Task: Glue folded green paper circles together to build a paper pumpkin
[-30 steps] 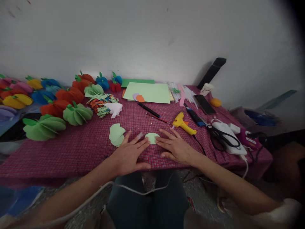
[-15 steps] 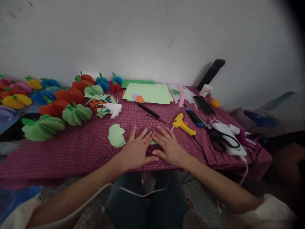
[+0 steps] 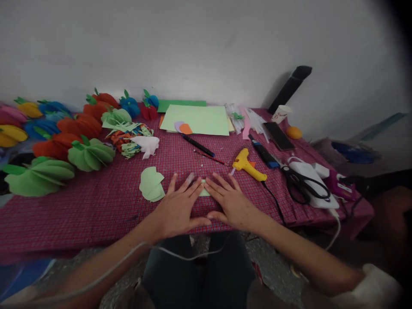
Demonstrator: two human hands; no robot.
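Observation:
Both palms face down on the checked tablecloth. My left hand [image 3: 178,208] lies flat with fingers spread, its fingertips on the left side of a light green paper piece [image 3: 204,192]. My right hand [image 3: 230,199] presses the same paper from the right, fingers stretched out. Most of that paper is hidden beneath the fingers. Left of my left hand sits a small stack of cut light green paper pieces [image 3: 151,184]. Beyond my right fingertips lies a yellow glue gun [image 3: 247,164], its cord running toward the table's front edge.
Paper pumpkins [image 3: 92,154] and paper scraps [image 3: 128,141] fill the left side. Light green sheets [image 3: 199,118] lie at the back, with a black pen [image 3: 198,145] before them. A utility knife [image 3: 264,153], phone [image 3: 278,136], scissors [image 3: 301,184] and white power strip [image 3: 310,178] stand right.
The camera view has shifted slightly. A little more of the green paper shows between my fingers, and both hands stay flat on it.

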